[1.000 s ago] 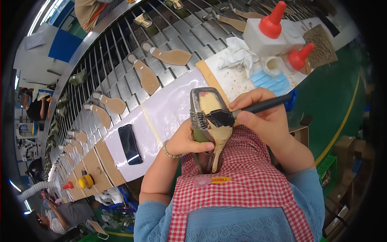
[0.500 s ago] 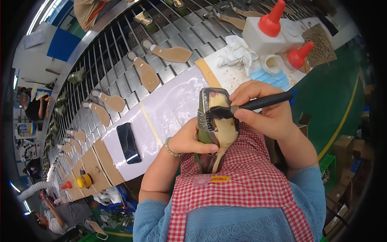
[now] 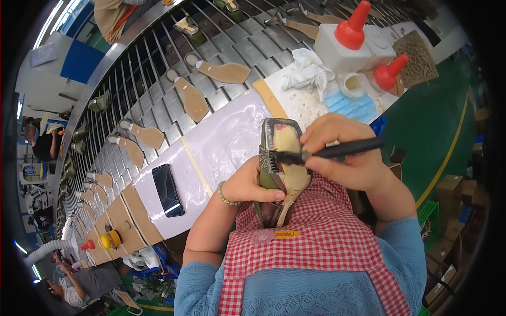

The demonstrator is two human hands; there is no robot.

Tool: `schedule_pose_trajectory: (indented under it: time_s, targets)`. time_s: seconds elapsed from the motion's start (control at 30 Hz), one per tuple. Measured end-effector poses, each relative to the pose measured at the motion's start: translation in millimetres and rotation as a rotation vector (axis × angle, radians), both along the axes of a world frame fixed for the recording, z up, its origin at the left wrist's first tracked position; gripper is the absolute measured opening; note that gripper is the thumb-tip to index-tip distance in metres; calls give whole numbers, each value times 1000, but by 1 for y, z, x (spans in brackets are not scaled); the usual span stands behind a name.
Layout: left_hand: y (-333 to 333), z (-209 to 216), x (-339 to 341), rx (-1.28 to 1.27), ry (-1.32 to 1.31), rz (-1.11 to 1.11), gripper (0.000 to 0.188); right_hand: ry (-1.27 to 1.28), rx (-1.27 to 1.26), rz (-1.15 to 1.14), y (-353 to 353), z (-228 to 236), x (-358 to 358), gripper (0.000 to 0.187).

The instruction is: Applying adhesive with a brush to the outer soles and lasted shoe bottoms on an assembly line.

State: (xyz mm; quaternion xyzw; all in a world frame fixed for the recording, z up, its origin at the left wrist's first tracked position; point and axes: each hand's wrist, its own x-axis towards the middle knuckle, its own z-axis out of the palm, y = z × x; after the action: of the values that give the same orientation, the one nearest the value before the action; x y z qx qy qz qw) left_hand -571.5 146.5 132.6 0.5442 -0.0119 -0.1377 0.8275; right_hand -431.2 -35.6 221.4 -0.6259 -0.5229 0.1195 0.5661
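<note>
My left hand (image 3: 245, 184) is wrapped round an upturned shoe (image 3: 286, 136), its thumb across the heel end. The shoe is green at the side, with a studded band and a pale underside ringed by a dark edge. Its heel end points down toward my apron. My right hand (image 3: 345, 158) grips a brush (image 3: 353, 148) by its black handle. The dark bristles lie across the front part of the underside and reach the shoe's left edge. Fingers of my left hand behind the shoe are hidden.
A slatted conveyor (image 3: 226, 50) carries several tan soles (image 3: 188, 99). On the bench in front lie a black phone (image 3: 167, 189), a crumpled white cloth (image 3: 308, 71) and a blue mask (image 3: 350, 104). White bottles (image 3: 342, 50) with red nozzles stand at the right, beside a small open pot (image 3: 353, 84).
The brush has slid toward me and to the left along the underside, and my right hand has moved down with it. My left hand keeps its grip on the shoe.
</note>
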Motion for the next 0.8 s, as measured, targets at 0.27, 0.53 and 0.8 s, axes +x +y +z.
schedule_pose_trajectory:
  time_s: [0.27,0.53,0.8]
  targets:
    - [-1,-26,-15,-104,-17,182,69,366,18,-442,-49,6,52,14]
    - [3,-62,-36,-162,9,528,73,-181,-440,-798,-79,-50,126,20]
    - [12,-64,-46,-96,18,654,80,-104,-560,-760,-73,-63,140,23]
